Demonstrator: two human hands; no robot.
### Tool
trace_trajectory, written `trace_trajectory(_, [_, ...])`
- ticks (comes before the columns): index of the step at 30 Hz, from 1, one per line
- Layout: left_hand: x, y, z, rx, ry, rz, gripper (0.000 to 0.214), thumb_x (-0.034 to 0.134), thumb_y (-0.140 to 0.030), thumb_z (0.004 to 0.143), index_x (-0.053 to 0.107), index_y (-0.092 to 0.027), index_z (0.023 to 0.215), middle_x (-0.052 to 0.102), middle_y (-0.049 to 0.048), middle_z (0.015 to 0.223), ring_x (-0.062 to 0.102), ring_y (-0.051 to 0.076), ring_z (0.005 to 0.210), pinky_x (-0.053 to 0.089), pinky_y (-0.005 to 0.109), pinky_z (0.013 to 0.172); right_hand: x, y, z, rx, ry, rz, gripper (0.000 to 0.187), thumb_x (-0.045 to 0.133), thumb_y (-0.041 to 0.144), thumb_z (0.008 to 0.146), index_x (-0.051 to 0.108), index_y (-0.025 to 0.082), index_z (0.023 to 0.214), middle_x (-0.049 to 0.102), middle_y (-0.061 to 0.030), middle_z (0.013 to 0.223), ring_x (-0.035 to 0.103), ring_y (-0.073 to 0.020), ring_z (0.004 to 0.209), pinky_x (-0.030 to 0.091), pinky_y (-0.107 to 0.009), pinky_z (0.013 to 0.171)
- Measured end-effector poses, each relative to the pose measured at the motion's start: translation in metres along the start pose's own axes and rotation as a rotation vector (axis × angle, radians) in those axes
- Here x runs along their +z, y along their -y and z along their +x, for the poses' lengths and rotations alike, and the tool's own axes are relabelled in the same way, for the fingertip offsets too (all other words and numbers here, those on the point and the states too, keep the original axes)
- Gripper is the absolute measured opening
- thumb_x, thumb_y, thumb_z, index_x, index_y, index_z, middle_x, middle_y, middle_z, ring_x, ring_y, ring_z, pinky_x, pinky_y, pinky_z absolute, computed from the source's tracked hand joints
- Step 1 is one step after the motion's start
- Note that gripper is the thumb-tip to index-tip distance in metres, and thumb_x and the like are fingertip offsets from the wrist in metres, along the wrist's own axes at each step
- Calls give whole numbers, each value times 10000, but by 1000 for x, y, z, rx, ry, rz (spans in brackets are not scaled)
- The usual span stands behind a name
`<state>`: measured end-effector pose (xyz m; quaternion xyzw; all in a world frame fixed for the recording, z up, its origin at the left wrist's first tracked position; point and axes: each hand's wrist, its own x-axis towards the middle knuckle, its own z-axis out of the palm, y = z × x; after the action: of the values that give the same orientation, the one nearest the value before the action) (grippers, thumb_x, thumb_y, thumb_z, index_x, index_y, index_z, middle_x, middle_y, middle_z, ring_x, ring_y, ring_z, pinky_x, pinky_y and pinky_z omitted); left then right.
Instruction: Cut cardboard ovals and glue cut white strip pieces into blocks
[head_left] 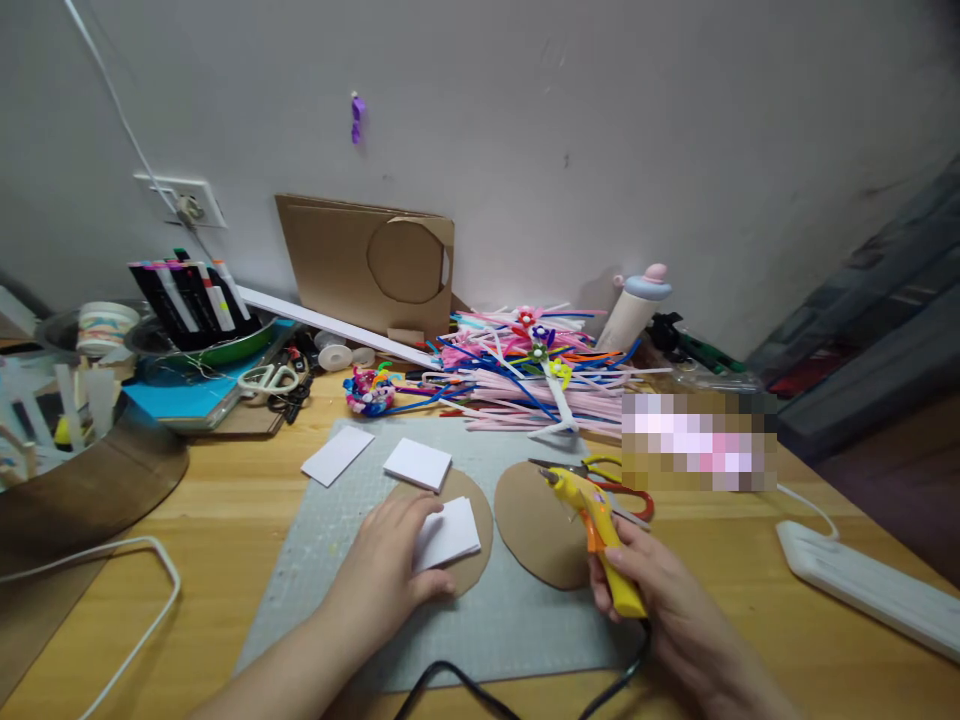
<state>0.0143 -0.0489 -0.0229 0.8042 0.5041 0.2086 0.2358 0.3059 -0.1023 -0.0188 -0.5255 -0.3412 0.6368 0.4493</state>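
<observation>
My left hand [390, 560] rests on the grey cutting mat [330, 570], fingers curled over the edge of a small stack of white foam squares [450, 532] that lies on a brown cardboard disc [469, 495]. My right hand [667, 600] grips a yellow hot glue gun [596, 520] with an orange trigger, its nozzle pointing up-left over a second cardboard disc [536, 525]. A black cord [450, 680] trails from the gun toward me.
More white squares [418, 463] [337, 455] lie on the mat. Scissors [615, 485], a heap of pipe cleaners [525, 385], a bottle [634, 305], cut cardboard [367, 260] against the wall, markers [191, 295] at left, a white power strip [870, 585] at right.
</observation>
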Motion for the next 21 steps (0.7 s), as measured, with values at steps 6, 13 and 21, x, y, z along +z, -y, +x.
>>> trace_trajectory(6, [-8,0,2,46,6,-28,368,764,-310,663,611,-283,997,642,76,1176,533,309,1109,371,469,938,25,11,-6,83,268,424,148,649,200,655,616,172,797,507,16,577,492,-115,522,401,-196,448])
trace_trajectory(13, [-28,-11,6,-140,-97,-343,290,700,-304,709,629,-286,990,619,47,1251,503,289,1205,329,471,1048,44,57,2,-42,305,526,296,625,435,798,669,206,980,589,-17,738,460,-67,468,373,-161,402])
trace_trajectory(21, [-45,-31,26,-447,-40,-1543,370,539,-388,866,518,-223,1196,653,86,1192,616,239,1092,479,385,951,61,63,22,-99,317,313,237,662,370,788,716,143,830,660,-71,787,516,-87,516,402,-158,416])
